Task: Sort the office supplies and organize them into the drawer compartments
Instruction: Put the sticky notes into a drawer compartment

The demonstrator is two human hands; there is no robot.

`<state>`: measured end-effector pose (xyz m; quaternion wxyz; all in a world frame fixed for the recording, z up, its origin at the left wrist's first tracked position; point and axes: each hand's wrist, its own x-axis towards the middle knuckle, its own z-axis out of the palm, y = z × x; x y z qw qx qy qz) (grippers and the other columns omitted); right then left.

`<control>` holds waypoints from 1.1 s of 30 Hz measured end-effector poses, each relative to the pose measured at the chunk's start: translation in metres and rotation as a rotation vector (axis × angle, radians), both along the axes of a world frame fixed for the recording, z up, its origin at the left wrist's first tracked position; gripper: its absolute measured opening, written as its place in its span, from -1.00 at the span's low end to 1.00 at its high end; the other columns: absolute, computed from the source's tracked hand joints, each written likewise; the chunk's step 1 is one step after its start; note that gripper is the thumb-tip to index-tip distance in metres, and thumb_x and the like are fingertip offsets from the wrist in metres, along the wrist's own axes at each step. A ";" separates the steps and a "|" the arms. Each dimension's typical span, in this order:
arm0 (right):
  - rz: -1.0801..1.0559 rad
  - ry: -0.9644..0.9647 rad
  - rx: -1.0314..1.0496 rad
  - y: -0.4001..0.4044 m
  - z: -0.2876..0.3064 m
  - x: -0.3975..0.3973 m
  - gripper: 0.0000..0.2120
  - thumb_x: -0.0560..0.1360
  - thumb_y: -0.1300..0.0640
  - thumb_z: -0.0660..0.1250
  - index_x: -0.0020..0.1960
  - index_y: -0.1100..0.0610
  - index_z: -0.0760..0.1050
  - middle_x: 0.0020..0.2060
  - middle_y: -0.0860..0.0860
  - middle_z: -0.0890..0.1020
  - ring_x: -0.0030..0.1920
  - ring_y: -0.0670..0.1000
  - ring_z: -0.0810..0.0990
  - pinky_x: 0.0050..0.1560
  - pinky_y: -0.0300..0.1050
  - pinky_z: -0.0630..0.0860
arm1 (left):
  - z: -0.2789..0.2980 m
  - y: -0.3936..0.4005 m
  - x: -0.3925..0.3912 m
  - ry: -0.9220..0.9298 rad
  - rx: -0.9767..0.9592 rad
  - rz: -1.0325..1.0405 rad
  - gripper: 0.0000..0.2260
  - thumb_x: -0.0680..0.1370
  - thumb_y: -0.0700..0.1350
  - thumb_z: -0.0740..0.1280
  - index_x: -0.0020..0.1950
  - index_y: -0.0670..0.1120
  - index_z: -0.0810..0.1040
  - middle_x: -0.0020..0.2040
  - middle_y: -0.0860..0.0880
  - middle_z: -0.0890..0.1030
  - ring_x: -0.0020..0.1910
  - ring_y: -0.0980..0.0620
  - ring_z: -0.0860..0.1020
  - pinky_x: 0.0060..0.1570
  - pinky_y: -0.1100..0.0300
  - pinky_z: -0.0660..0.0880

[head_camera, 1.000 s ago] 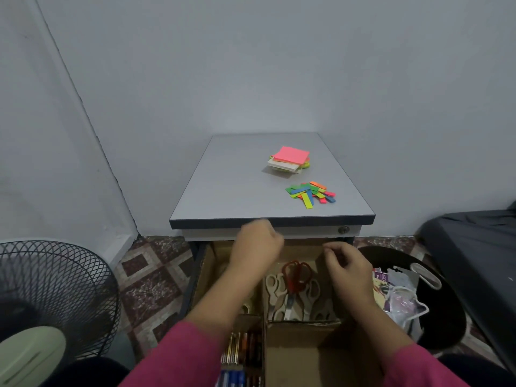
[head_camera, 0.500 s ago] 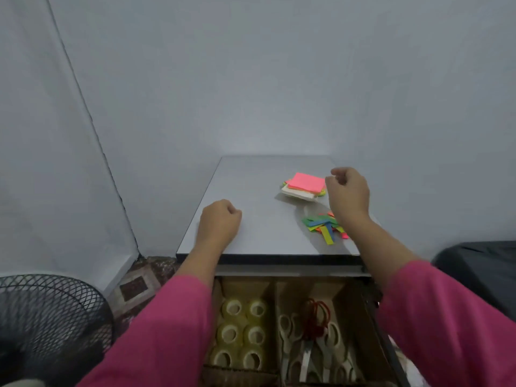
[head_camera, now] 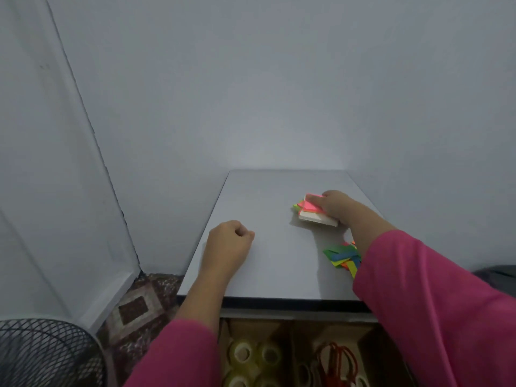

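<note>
On the head view I read the right hand [head_camera: 333, 204] at the far right part of the tabletop [head_camera: 268, 263], laid on the stack of sticky notes [head_camera: 312, 212]; its fingers curl over the right side of the stack and touch the pink top sheet, though whether they grip it or only rest on it I cannot tell, since the fingertips are hidden behind the hand; the stack shows a pink top, green and orange edges at its left, and a white block beneath, lying flat on the tabletop. The left hand [head_camera: 227, 247] sits near the left edge of the tabletop, fingers curled into a loose fist, holding nothing, its heel on the surface. A heap of coloured paper strips [head_camera: 342, 256], green, blue, yellow and orange, lies near the right edge, closer to the front edge than the stack, partly covered by the right sleeve [head_camera: 418, 303]; the strips and the stack lie apart. Below the front edge I see the open drawer [head_camera: 282, 331] with cardboard dividers; the left compartment holds tape rolls [head_camera: 254, 354] set side by side; the compartment to its right holds scissors [head_camera: 335, 361], one pair with red handles on top. Both forearms wear pink sleeves. A dark wire fan guard [head_camera: 47, 356] stands at the lower left on the patterned floor [head_camera: 139, 305]; grey walls meet behind the table.
</note>
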<state>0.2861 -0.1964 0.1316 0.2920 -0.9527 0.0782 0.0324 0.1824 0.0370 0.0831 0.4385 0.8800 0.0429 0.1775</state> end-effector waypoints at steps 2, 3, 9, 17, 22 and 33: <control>0.061 -0.006 -0.008 0.007 0.001 0.002 -0.48 0.52 -0.27 0.20 0.16 0.15 0.52 0.12 0.14 0.56 0.09 0.15 0.52 0.15 -0.03 0.41 | -0.001 0.001 0.000 -0.006 -0.008 0.000 -0.82 0.49 -0.10 0.33 -0.26 -0.18 0.54 -0.30 -0.06 0.59 -0.35 0.05 0.51 -0.35 0.22 0.43; 0.093 -0.007 0.003 0.010 0.002 0.001 -0.51 0.52 -0.25 0.22 0.17 0.14 0.53 0.11 0.14 0.56 0.06 0.12 0.51 0.13 -0.05 0.40 | -0.002 0.001 0.001 -0.004 -0.018 0.000 -0.82 0.49 -0.10 0.33 -0.26 -0.17 0.54 -0.30 -0.06 0.60 -0.33 0.04 0.52 -0.32 0.20 0.45; 0.264 -0.009 0.020 0.033 0.005 -0.021 -0.54 0.53 -0.20 0.25 0.26 0.09 0.50 0.17 0.07 0.56 0.10 0.07 0.50 0.09 -0.11 0.36 | -0.002 0.000 0.001 -0.019 -0.048 0.013 -0.81 0.48 -0.11 0.34 -0.27 -0.19 0.53 -0.28 -0.08 0.59 -0.32 0.02 0.51 -0.30 0.16 0.45; 0.457 -0.003 0.070 0.057 0.002 -0.083 -0.48 0.47 -0.25 0.30 0.34 -0.03 0.43 0.16 -0.01 0.56 0.07 -0.01 0.53 0.08 -0.13 0.43 | 0.002 0.002 -0.004 -0.042 -0.072 0.015 -0.82 0.49 -0.14 0.33 -0.25 -0.23 0.55 -0.26 -0.11 0.60 -0.23 -0.07 0.56 -0.24 0.10 0.49; 0.500 0.024 0.073 0.054 -0.002 -0.107 -0.37 0.46 -0.24 0.31 0.45 -0.04 0.29 0.29 0.03 0.47 0.11 0.00 0.53 0.06 -0.14 0.48 | 0.003 0.001 -0.007 -0.034 -0.094 0.005 -0.81 0.50 -0.12 0.34 -0.23 -0.21 0.57 -0.25 -0.10 0.62 -0.23 -0.08 0.58 -0.21 0.08 0.52; 0.121 -0.066 -0.142 0.037 0.016 -0.117 -0.56 0.48 -0.13 0.35 0.00 0.27 0.63 -0.13 0.15 0.67 -0.12 0.11 0.62 -0.06 0.00 0.53 | 0.005 -0.001 -0.009 -0.049 -0.143 -0.098 -0.64 0.52 0.08 0.34 -0.26 -0.20 0.53 -0.28 -0.16 0.59 -0.32 -0.01 0.49 -0.22 0.05 0.50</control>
